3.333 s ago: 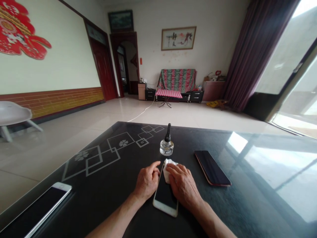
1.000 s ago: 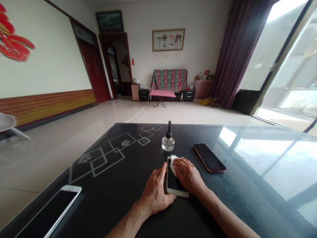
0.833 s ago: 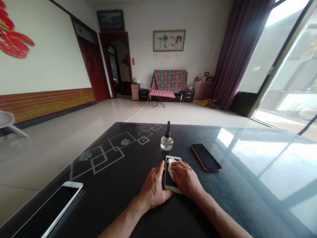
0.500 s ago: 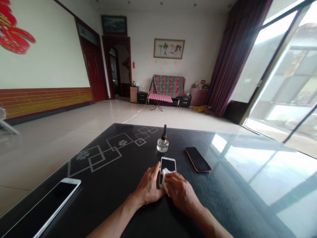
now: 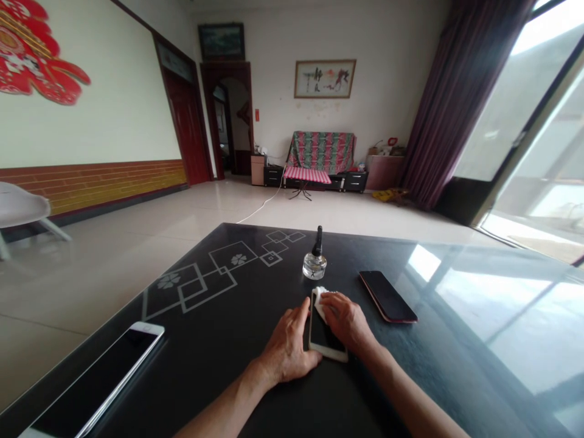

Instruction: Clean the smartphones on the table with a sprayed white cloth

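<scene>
A white-framed smartphone (image 5: pixel 325 340) lies screen up on the black table. My left hand (image 5: pixel 292 347) braces it, with fingers along its left edge and the thumb at the near corner. Bunched under the fingers of my right hand (image 5: pixel 347 317) is a white tissue or cloth (image 5: pixel 319 298), pressed on the far end of the screen. Just beyond the phone stands a clear glass bottle (image 5: pixel 314 266) with a black top. To the right, a dark phone with a reddish edge (image 5: pixel 387 296) lies flat.
A large white tablet (image 5: pixel 100 380) lies on the table's left side. The black table (image 5: pixel 219 340) has a far edge behind the bottle. A white chair (image 5: pixel 22 207) stands at the left, and a small checked table (image 5: pixel 306 175) is across the room.
My right hand has slid the white tissue or cloth from the phone's lower part to its far end, baring the lower screen. The view has turned slightly left.
</scene>
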A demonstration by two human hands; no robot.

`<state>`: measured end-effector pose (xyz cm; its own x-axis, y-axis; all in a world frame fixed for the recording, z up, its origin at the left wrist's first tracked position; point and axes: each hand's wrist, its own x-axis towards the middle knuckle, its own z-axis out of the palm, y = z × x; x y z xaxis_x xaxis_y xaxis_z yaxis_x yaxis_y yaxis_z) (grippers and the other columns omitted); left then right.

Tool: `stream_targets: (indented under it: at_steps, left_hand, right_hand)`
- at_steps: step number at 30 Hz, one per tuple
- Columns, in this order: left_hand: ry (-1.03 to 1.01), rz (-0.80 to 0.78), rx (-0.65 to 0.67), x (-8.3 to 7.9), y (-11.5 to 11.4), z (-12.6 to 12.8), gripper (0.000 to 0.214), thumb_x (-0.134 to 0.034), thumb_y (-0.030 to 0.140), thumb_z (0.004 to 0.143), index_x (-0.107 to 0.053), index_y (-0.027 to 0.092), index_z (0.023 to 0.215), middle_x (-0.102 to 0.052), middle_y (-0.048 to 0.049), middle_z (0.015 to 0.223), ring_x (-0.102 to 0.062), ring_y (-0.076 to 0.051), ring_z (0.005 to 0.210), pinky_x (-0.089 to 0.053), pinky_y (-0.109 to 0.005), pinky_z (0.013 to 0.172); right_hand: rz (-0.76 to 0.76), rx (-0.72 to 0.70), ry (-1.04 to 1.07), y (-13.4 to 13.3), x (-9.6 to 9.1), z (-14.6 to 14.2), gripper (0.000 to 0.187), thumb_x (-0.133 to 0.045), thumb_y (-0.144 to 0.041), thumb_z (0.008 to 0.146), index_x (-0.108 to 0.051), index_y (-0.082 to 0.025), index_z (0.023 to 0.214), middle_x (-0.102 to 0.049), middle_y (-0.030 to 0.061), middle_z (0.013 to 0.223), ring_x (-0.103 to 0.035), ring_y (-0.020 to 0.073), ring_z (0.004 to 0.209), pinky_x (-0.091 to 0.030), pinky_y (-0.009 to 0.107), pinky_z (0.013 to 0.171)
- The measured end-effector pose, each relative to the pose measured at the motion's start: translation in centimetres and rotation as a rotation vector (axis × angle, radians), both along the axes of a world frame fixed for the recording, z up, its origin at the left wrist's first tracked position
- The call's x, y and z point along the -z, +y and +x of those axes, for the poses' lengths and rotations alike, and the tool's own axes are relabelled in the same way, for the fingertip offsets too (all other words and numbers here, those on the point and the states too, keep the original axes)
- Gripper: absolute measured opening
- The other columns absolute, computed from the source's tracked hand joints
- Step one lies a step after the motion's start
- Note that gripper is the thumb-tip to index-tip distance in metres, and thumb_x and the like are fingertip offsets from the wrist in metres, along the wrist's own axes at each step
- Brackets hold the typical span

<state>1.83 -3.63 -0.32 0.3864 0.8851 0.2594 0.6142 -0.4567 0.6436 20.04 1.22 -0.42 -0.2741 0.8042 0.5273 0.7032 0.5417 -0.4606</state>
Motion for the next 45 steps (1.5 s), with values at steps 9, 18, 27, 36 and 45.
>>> stream_targets:
  at_steps: [9,18,27,36,45]
  left_hand:
    - [0.008,0.008,0.003,-0.2,0.3,0.1,0.106,-0.074,0.028,0.057,-0.022,0.002,0.145,-0.053,-0.0208,0.128,-0.051,-0.034,0.113,-0.041,-0.047,0.102]
    - [-0.052,0.051,-0.003,0.8,0.7,-0.1,0.108,-0.075,0.025,0.054,-0.022,0.01,0.146,-0.058,-0.0141,0.126,-0.052,-0.031,0.112,-0.043,-0.044,0.101]
    - [-0.111,0.035,-0.029,1.1,0.9,0.0,0.104,-0.077,0.027,0.055,-0.026,0.014,0.145,-0.062,-0.0112,0.12,-0.055,-0.031,0.11,-0.046,-0.046,0.098]
    - [-0.1,0.003,-0.034,0.9,0.6,-0.1,0.106,-0.076,0.024,0.055,-0.023,0.013,0.146,-0.059,-0.0125,0.123,-0.053,-0.031,0.112,-0.044,-0.045,0.1]
    - [-0.1,-0.009,-0.047,0.9,0.5,-0.2,0.107,-0.075,0.022,0.053,-0.023,0.016,0.146,-0.059,-0.0115,0.123,-0.053,-0.03,0.113,-0.044,-0.045,0.1]
  right_hand:
    - [0.021,0.02,0.031,2.7,1.4,0.1,0.023,-0.047,-0.026,0.086,-0.068,-0.022,0.092,-0.07,0.0076,0.107,-0.065,0.0234,0.103,-0.047,0.039,0.096]
    - [0.028,-0.031,-0.01,-1.1,0.9,-1.1,0.024,-0.046,-0.022,0.087,-0.068,-0.02,0.097,-0.069,0.0098,0.111,-0.061,0.0246,0.111,-0.045,0.042,0.1]
    - [0.001,-0.038,-0.037,-5.7,0.1,-1.6,0.022,-0.048,-0.018,0.088,-0.068,-0.023,0.095,-0.069,0.004,0.111,-0.061,0.0201,0.112,-0.044,0.036,0.102]
    - [-0.044,-0.054,-0.03,-4.8,-0.5,-2.0,0.022,-0.049,-0.015,0.086,-0.068,-0.022,0.093,-0.07,0.0042,0.109,-0.062,0.0184,0.108,-0.043,0.032,0.1]
    - [-0.034,0.007,-0.032,-0.3,-0.1,-1.6,0.022,-0.048,-0.016,0.086,-0.068,-0.023,0.093,-0.069,0.0041,0.107,-0.064,0.0185,0.102,-0.047,0.03,0.092]
